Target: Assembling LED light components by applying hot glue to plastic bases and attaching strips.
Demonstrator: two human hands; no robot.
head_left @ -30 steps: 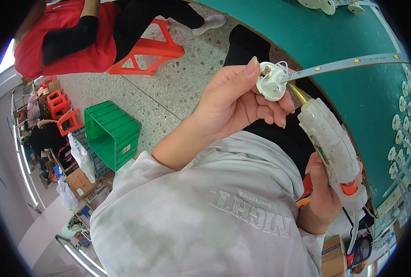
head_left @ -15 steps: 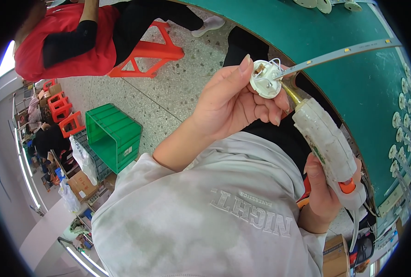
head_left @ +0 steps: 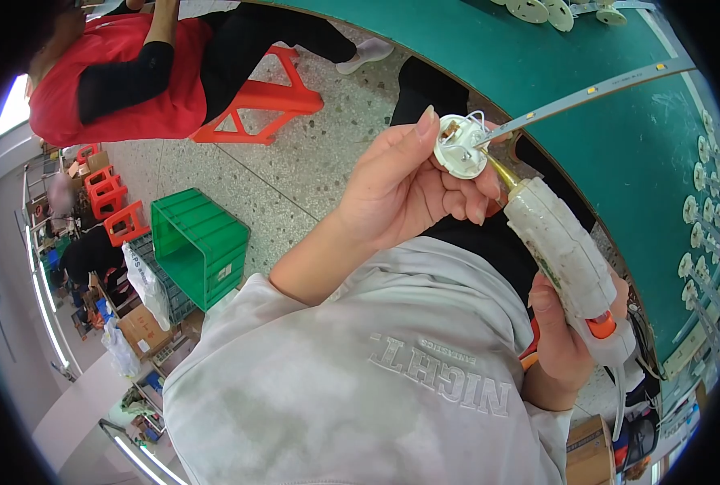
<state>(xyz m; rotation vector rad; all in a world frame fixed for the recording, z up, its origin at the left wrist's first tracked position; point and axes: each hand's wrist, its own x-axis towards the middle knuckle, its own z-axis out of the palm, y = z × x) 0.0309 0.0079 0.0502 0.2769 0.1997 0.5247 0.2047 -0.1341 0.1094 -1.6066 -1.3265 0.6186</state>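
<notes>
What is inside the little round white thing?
The round white part in the left hand shows thin white wires and small metal bits inside. The glue gun nozzle points at it. Its underside is hidden by fingers.

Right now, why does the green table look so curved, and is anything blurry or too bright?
Head view: the fisheye lens bends the green table edge and leaves black corners. The left hand with the white round part and the right hand on the glue gun look sharp. A window at the left rim glares white.
</notes>
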